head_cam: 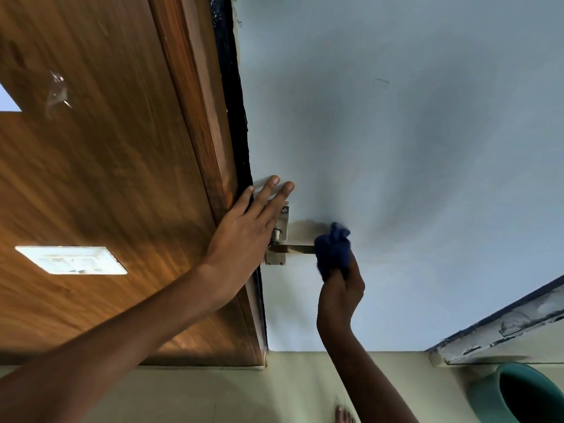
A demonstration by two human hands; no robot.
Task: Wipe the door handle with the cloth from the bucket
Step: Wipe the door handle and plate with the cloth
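Note:
A metal lever door handle on a steel backplate sticks out from the pale blue door. My right hand is shut on a bunched dark blue cloth, which covers the free end of the lever. My left hand lies flat with fingers spread against the door's edge, over the left part of the backplate. A teal bucket stands on the floor at the lower right, its inside dark.
A brown wooden panel with a white switch plate fills the left side. A chipped white ledge runs above the bucket. The floor is pale green tile, and a bare foot shows at the bottom edge.

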